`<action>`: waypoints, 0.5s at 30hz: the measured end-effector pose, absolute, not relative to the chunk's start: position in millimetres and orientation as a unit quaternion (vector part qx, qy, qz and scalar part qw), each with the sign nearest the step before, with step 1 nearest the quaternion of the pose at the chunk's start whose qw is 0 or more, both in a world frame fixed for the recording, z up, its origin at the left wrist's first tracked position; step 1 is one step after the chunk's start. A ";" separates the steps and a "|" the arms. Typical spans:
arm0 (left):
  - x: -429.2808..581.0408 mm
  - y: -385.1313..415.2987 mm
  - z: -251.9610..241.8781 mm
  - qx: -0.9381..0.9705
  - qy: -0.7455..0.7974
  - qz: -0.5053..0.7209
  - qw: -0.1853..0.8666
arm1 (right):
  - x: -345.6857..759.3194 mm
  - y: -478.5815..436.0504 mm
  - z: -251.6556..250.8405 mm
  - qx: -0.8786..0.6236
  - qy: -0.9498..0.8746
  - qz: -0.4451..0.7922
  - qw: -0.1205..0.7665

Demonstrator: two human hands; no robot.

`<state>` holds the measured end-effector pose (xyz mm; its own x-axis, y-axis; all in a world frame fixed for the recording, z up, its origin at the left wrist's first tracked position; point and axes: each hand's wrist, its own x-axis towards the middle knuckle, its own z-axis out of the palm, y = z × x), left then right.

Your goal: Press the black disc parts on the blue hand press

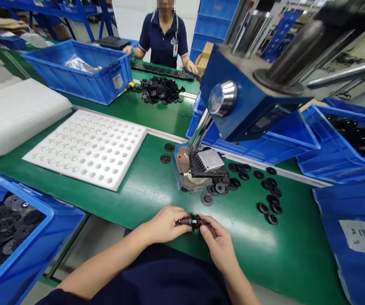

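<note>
Close to the table's front edge, my left hand point(168, 224) pinches a dark brown cylindrical piece point(185, 220) with a short light metal section at its right end. My right hand point(216, 237) has its thumb and fingers closed on a small black wheel-like part point(198, 222) at that end. The two pieces meet or nearly meet; fingers hide the exact contact. Just beyond my hands lies a flat black disc point(207, 198). Behind it stands a blue bench press point(182, 180), with a silver finned block point(210, 159) at its base.
Several black wheels point(272, 218) lie to the right. A white foam tray point(115, 180) with metal parts in some holes sits left. Blue bins point(106, 95) flank the green table point(157, 190). Across it, a co-worker point(163, 38) stands behind a pile of black parts point(160, 90).
</note>
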<state>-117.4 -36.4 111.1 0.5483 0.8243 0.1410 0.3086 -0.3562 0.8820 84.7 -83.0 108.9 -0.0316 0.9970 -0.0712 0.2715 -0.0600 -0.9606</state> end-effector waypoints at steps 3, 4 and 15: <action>-116.3 -34.0 111.3 0.772 0.364 0.305 0.422 | 87.8 -78.5 104.9 -0.580 -0.553 0.439 0.407; -115.9 -33.7 109.0 0.761 0.367 0.304 0.440 | 88.9 -76.1 101.6 -0.586 -0.542 0.436 0.415; -159.0 -0.7 164.2 0.528 0.403 0.400 0.632 | 80.6 -78.2 76.9 -0.610 -0.488 0.402 0.478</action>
<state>-159.0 -0.7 164.2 0.3555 0.9306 -0.0869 -0.0792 0.1226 0.9893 80.6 -78.2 76.9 0.2007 0.9794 -0.0241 0.2097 -0.0669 -0.9755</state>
